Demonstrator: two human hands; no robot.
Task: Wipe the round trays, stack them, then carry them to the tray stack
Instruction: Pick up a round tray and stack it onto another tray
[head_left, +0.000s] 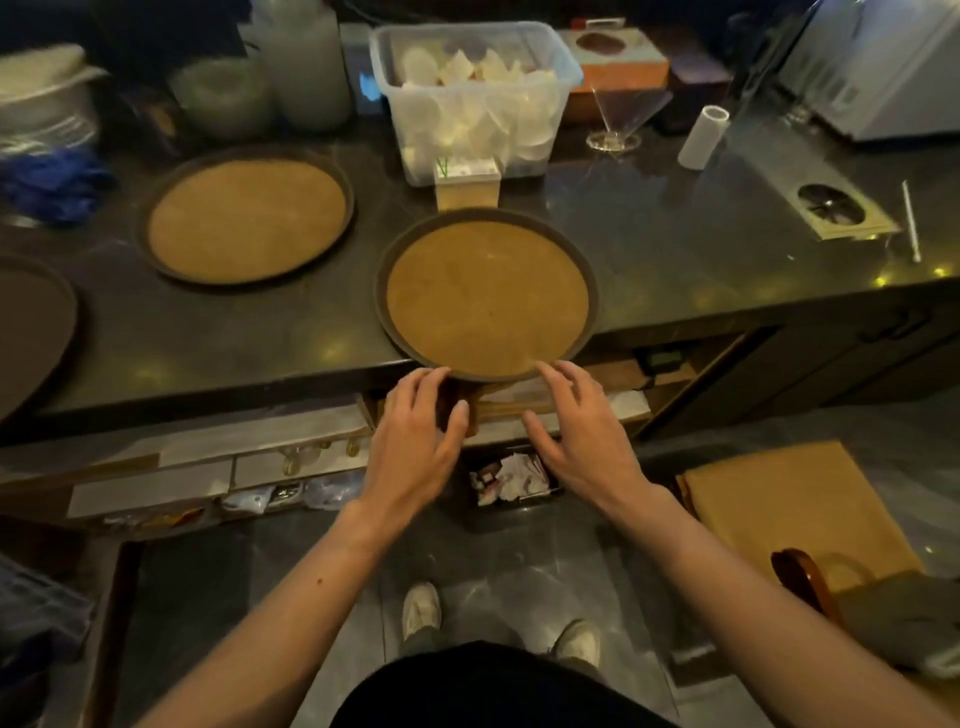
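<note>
A round tray with a dark rim and cork-brown surface (487, 293) lies on the dark counter, its near edge hanging over the counter's front. My left hand (415, 441) and my right hand (582, 431) hover just below that near edge, fingers spread, fingertips at or close to the rim, holding nothing. A second round tray (247, 213) lies further back on the left. Part of a third, darker tray (31, 327) shows at the left edge.
A clear plastic bin of white items (478, 98) stands behind the near tray. A white roll (704, 136), a martini glass (618, 117) and a counter socket plate (831, 210) sit to the right. Blue cloth (52, 182) lies far left. Open shelves sit under the counter.
</note>
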